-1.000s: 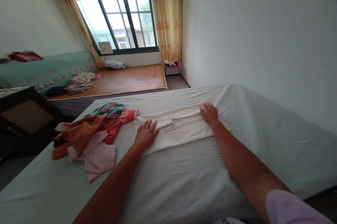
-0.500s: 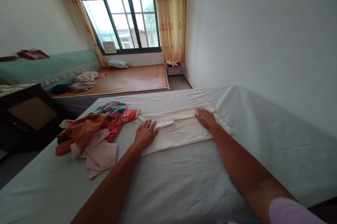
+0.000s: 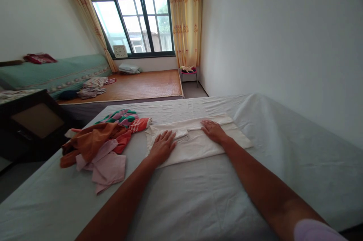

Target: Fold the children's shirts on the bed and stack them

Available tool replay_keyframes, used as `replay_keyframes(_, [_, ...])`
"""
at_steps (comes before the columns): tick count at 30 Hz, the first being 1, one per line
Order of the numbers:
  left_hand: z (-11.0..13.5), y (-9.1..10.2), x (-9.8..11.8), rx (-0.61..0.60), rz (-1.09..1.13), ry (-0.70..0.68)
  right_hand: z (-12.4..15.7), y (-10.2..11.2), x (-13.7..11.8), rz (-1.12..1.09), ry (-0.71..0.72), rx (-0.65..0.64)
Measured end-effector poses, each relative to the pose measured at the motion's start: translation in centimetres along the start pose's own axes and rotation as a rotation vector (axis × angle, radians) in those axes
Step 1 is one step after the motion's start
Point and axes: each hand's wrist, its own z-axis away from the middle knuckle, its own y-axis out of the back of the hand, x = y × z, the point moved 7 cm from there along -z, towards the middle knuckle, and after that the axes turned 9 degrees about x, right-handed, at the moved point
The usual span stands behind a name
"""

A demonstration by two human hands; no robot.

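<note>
A cream-white garment (image 3: 195, 142), folded into a long strip with a sleeve-like flap on top, lies flat on the pale sheet (image 3: 193, 195). My left hand (image 3: 163, 145) rests palm down on its left part, fingers stretched out beside the flap. Toward the garment's right half, my right hand (image 3: 214, 131) also lies flat with its fingers extended. Neither hand grips the cloth. Left of the garment is a loose pile of clothes: a brown piece (image 3: 90, 139), a pink piece (image 3: 110, 169), a red piece (image 3: 140, 124) and a green-and-pink patterned piece (image 3: 124, 117).
Beyond the sheet stands a bed with a brown mat (image 3: 147, 82), with crumpled clothes (image 3: 92, 91) on its left side. A dark cabinet (image 3: 36, 116) is at the left. A small pink stool (image 3: 189, 71) stands by the curtain, and a white wall (image 3: 278, 37) runs along the right.
My left hand has slid a little to the right over the garment. My right hand has moved left and slightly down, so the two hands are closer together.
</note>
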Motion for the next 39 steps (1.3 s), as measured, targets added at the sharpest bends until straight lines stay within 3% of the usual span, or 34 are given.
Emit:
replay_keyframes(3, [0.1,-0.9,0.0,-0.061,0.037,-0.007,0.2,-0.4,0.2,0.005,-0.044,-0.056])
replay_keyframes(14, [0.1,-1.2,-1.2,-0.058,0.048,0.039,1.2,0.3,6.2,0.176,-0.402,-0.043])
replay_keyframes(20, [0.4,-1.1,-1.6,-0.05,0.04,0.056,1.3,0.3,6.9,0.166,-0.371,-0.119])
replay_keyframes(23, [0.5,-1.1,-1.8,-0.052,0.038,0.065,2.2,1.8,9.4,0.138,-0.398,-0.143])
replay_keyframes(26, [0.4,-1.0,-1.8,-0.055,0.039,0.064,4.1,4.7,13.1,0.196,-0.559,-0.087])
replay_keyframes(29, [0.2,-1.1,-1.9,-0.056,0.039,0.06,5.9,6.7,15.1,0.226,-0.662,-0.068])
replay_keyframes(33, [0.1,-1.3,-2.0,-0.046,0.034,0.058,6.4,7.3,14.8,0.213,-0.736,-0.094])
replay_keyframes(39, [0.2,-1.2,-2.0,-0.037,0.049,0.054,4.8,6.6,12.8,0.176,-0.801,-0.12])
